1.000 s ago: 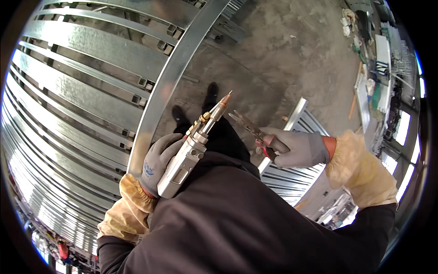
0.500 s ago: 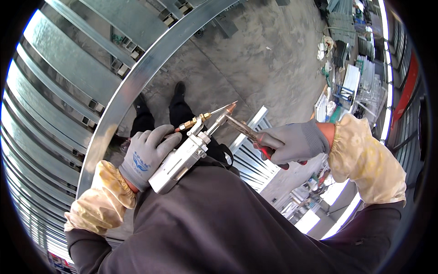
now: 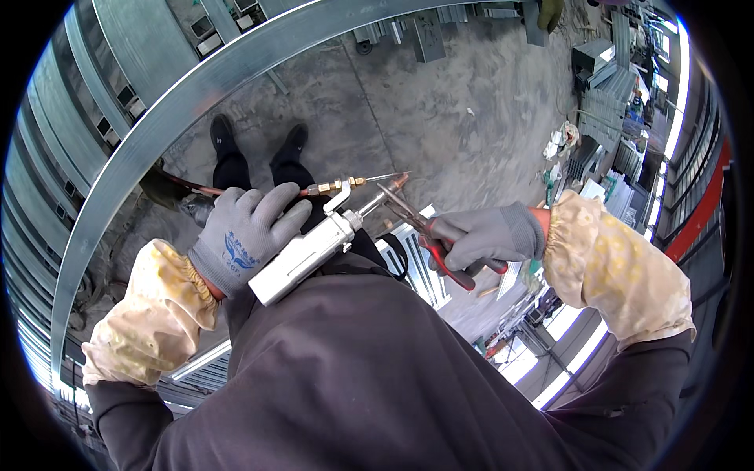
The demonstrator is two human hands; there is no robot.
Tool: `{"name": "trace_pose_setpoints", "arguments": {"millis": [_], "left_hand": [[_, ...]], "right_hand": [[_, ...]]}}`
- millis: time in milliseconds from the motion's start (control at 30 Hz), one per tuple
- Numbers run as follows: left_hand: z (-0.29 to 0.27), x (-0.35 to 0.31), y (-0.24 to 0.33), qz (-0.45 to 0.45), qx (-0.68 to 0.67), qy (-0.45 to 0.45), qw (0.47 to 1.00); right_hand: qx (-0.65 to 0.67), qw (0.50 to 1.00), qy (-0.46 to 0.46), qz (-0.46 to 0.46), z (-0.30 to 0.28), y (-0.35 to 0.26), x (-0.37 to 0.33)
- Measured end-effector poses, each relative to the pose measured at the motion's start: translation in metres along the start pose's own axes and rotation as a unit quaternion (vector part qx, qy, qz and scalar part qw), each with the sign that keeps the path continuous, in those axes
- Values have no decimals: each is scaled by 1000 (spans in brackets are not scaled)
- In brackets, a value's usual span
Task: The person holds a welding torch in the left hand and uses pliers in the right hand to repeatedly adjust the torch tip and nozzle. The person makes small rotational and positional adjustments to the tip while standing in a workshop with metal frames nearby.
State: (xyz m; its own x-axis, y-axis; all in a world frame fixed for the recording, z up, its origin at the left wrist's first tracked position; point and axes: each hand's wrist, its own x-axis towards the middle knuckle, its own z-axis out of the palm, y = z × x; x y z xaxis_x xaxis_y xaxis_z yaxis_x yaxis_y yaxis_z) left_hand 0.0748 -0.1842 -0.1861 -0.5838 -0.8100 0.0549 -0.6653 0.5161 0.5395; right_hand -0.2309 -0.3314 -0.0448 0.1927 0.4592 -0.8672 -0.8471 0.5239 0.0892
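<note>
A silver, boxy handheld welding gun (image 3: 306, 259) lies slantwise before my body, its narrow neck ending in a copper-coloured nozzle (image 3: 400, 181). Beside the neck runs a thin wire-feed tube with brass fittings (image 3: 338, 187), fixed by a bracket. My left hand (image 3: 250, 235), in a grey glove, is closed round the gun's rear part; its fingers partly hide the grip. Red-handled pliers (image 3: 433, 245) are in my right hand (image 3: 491, 235), also gloved. Their jaws reach the neck just behind the nozzle; whether they clamp it I cannot tell.
A curved-looking metal beam (image 3: 236, 59) crosses ahead and left, with long metal profiles (image 3: 145, 47) beyond it. My shoes (image 3: 224, 135) stand on the concrete floor (image 3: 440, 102). At the right lie stacked metal parts (image 3: 609, 110). Another person's gloved hand (image 3: 550, 14) shows at the top edge.
The view has turned, so the beam and profiles sit farther left and up. The pliers' handles look wider apart. Both hands keep their holds.
</note>
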Motion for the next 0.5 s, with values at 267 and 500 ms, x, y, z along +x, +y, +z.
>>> {"name": "trace_pose_setpoints", "arguments": {"millis": [267,500], "left_hand": [[12,6,7,-6,-14,13,1000],[14,5,7,-2,6,-12,1000]], "right_hand": [[120,990,75,-6,11,15,5],[140,987,79,17,19,8,14]]}}
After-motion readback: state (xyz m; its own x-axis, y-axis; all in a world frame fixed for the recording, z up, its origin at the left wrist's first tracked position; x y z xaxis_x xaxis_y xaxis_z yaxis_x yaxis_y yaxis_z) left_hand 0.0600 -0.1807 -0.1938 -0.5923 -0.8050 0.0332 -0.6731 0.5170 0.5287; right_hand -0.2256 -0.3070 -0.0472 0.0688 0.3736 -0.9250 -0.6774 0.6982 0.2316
